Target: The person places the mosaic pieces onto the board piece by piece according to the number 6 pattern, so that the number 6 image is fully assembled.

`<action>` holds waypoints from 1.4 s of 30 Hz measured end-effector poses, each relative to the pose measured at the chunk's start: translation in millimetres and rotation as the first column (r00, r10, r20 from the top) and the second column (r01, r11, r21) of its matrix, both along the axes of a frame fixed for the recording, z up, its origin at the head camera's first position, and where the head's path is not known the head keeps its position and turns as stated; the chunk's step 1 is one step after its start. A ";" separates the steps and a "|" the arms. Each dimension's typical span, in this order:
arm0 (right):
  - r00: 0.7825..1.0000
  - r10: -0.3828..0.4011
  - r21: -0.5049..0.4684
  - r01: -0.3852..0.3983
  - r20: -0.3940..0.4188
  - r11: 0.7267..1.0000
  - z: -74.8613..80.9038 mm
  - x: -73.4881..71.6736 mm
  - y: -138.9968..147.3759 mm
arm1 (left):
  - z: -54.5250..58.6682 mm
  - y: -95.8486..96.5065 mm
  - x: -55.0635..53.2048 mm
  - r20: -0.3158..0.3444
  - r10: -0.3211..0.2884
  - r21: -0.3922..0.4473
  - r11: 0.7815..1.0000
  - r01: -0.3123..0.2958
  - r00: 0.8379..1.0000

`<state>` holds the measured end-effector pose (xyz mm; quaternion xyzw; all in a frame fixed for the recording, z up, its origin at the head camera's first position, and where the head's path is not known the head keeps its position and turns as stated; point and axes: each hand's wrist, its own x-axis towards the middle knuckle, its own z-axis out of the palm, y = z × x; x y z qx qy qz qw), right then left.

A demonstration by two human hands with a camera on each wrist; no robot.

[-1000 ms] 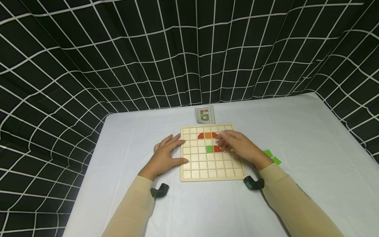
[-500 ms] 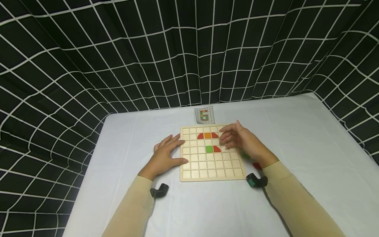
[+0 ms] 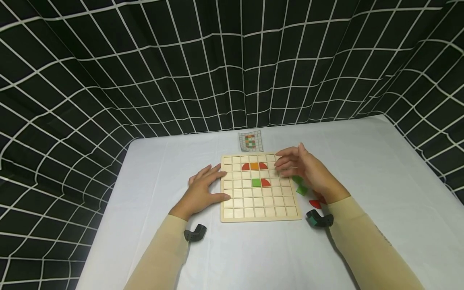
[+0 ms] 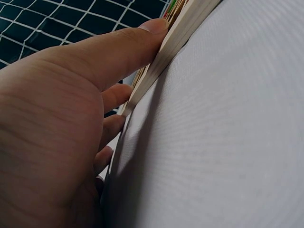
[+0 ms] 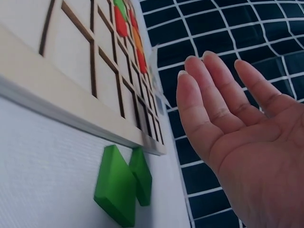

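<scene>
A wooden grid board (image 3: 235, 209) lies on the table. Along its left edge my left hand (image 3: 204, 191) rests with spread fingers, thumb and index finger touching the rim. Over the board's right side hovers my right hand (image 3: 304, 169), palm turned inward, holding nothing. In one row of cells sit two red quarter-circle tiles (image 3: 245, 166) with an orange square tile (image 3: 255, 166) between them. Lower down, a green square tile (image 3: 256, 182) adjoins another red quarter-circle (image 3: 265, 182). The right wrist view shows relaxed, nearly straight fingers above two loose green tiles (image 5: 115, 185).
A small pattern card (image 3: 250, 141) with a coloured grid design lies behind the board. Beside the board's right edge are loose green tiles (image 3: 301, 190) and red pieces (image 3: 315, 204), partly hidden by the right hand. A black curtain (image 3: 203, 60) with white grid lines surrounds the table.
My right hand has drawn back to the right from the cells near the red quarter-circle and its fingers have opened. Loose tiles beside the board show more. The left hand has stayed still.
</scene>
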<state>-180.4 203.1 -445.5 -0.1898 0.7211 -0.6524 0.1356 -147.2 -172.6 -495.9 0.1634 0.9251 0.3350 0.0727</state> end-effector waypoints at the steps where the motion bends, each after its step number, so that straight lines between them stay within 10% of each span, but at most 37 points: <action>1: 1.000 0.000 -0.003 0.000 -0.002 1.000 0.4 -0.1 1.1 | -0.3 0.0 -0.1 0.001 0.000 -0.002 1.000 0.000 1.000; 42: 0.994 0.005 0.174 0.015 -0.111 0.985 26.5 1.8 26.9 | -2.6 -1.6 -1.3 -0.008 -0.009 0.025 1.000 0.009 1.000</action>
